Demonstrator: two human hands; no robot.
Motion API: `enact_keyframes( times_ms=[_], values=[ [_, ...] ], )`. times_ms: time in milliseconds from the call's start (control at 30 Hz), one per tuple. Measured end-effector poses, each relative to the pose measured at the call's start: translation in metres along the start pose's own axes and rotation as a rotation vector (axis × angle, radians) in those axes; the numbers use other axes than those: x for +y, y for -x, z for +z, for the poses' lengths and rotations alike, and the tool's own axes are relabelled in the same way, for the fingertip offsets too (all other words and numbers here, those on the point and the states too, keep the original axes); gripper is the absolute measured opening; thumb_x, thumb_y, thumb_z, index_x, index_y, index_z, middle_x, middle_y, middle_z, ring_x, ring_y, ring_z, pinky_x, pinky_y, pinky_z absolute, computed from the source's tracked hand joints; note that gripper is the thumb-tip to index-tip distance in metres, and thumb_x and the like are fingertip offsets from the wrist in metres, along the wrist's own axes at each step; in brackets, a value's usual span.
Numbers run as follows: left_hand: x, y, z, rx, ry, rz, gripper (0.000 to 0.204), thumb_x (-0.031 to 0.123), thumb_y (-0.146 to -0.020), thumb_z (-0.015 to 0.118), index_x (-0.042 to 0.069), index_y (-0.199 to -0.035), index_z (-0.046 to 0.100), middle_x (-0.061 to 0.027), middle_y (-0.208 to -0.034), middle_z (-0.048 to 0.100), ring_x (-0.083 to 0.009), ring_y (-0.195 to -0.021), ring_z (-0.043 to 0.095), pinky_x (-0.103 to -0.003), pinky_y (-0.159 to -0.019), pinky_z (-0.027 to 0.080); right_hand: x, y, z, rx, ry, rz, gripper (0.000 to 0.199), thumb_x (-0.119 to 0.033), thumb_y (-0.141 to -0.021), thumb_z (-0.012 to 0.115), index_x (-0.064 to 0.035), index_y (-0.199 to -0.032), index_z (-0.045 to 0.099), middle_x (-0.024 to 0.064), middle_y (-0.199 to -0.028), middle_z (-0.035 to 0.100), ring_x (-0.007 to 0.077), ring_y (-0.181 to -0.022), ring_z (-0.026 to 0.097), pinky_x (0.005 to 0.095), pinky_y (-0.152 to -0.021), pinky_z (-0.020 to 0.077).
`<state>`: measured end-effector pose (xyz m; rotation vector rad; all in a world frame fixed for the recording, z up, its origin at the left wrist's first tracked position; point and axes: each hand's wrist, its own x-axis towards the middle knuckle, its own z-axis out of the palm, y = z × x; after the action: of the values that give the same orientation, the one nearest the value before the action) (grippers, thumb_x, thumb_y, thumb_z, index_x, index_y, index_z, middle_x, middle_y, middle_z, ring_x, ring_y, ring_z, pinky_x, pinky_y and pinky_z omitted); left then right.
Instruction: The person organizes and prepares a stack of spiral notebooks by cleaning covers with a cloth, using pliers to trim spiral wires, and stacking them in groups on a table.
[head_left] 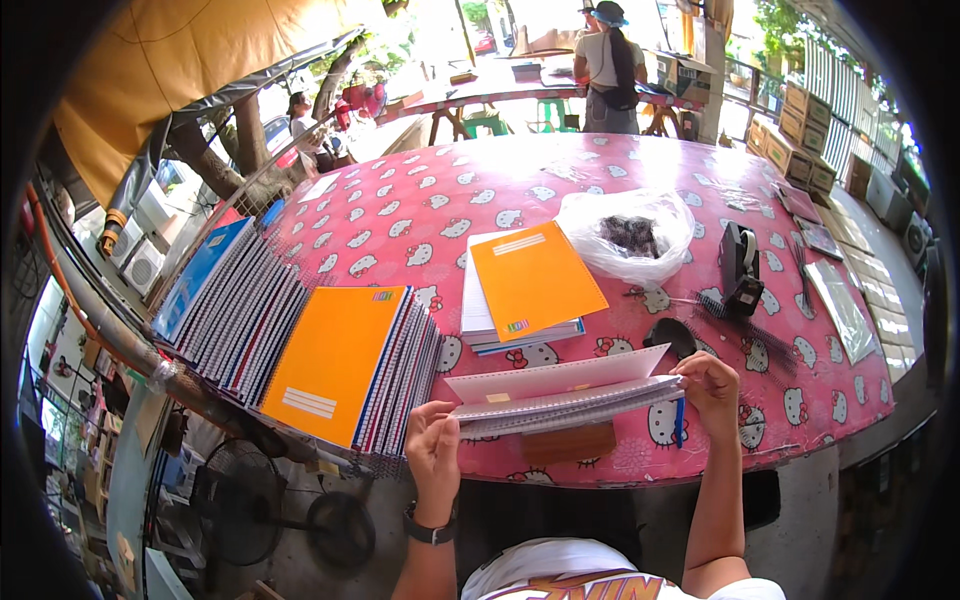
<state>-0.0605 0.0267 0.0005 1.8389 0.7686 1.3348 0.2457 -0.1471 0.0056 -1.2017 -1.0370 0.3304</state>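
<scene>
Both my hands hold a notebook block [560, 405] by its two ends above the near edge of the table. Its pages have a row of punched holes, and a pale cover sheet stands tilted up from them. My left hand [433, 450] pinches the left end, thumb pressed to the fingers. At the right end my right hand [708, 382] grips the corner between thumb and fingers. Beneath the block lies a brown wooden piece [570, 443], partly covered. A blue pen [680, 422] is beside my right hand. Just beyond, a round black object [670, 338] is partly hidden.
An orange notebook [540, 280] tops a short pile ahead. Tall stacks of spiral notebooks [330, 360] line the left edge. A plastic bag [625, 240] holds dark wiry pieces. A black device [740, 268] and loose black coils [750, 335] lie right. A person stands beyond the pink patterned table [400, 230].
</scene>
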Motion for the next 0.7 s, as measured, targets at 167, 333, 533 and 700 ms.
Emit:
enact_keyframes(
  times_ms=[167, 333, 533, 700],
  values=[
    [0.007, -0.020, -0.006, -0.192, 0.170, -0.275, 0.029, 0.003, -0.068, 0.066, 0.001, -0.097, 0.067, -0.0053, -0.100, 0.049, -0.0128, -0.082, 0.050, -0.026, -0.071, 0.043, -0.001, -0.002, -0.002, -0.006, -0.011, -0.039, 0.010, 0.004, -0.076, 0.062, 0.0012, -0.086, 0.061, 0.0070, -0.084, 0.061, 0.0100, -0.077, 0.057, 0.0208, -0.064, 0.0448],
    [-0.001, -0.017, -0.006, -0.348, 0.097, -0.255, 0.067, 0.004, -0.060, 0.069, 0.013, -0.125, 0.054, -0.0049, -0.106, 0.047, -0.0157, -0.089, 0.051, -0.029, -0.076, 0.043, -0.002, 0.000, 0.000, -0.039, -0.100, 0.089, 0.014, 0.002, -0.077, 0.064, 0.0022, -0.091, 0.062, 0.0097, -0.092, 0.063, 0.0112, -0.083, 0.058, 0.0226, -0.068, 0.0454],
    [-0.011, -0.016, 0.001, -0.389, 0.136, -0.176, 0.075, 0.004, -0.064, 0.071, 0.008, -0.134, 0.043, -0.0051, -0.122, 0.044, -0.0182, -0.114, 0.044, -0.031, -0.090, 0.039, -0.004, 0.002, -0.005, -0.195, -0.122, 0.083, 0.019, 0.000, -0.073, 0.068, 0.0025, -0.091, 0.065, 0.0131, -0.096, 0.063, 0.0169, -0.092, 0.058, 0.0294, -0.080, 0.0454],
    [-0.025, -0.013, -0.010, -0.468, 0.171, -0.228, 0.071, 0.023, -0.073, 0.072, 0.009, -0.136, 0.040, -0.0078, -0.126, 0.043, -0.0210, -0.118, 0.042, -0.034, -0.092, 0.038, -0.006, 0.008, -0.008, -0.223, -0.130, 0.088, 0.022, -0.004, -0.069, 0.073, 0.0013, -0.090, 0.067, 0.0142, -0.098, 0.063, 0.0199, -0.095, 0.058, 0.0322, -0.084, 0.0448]
  ],
)
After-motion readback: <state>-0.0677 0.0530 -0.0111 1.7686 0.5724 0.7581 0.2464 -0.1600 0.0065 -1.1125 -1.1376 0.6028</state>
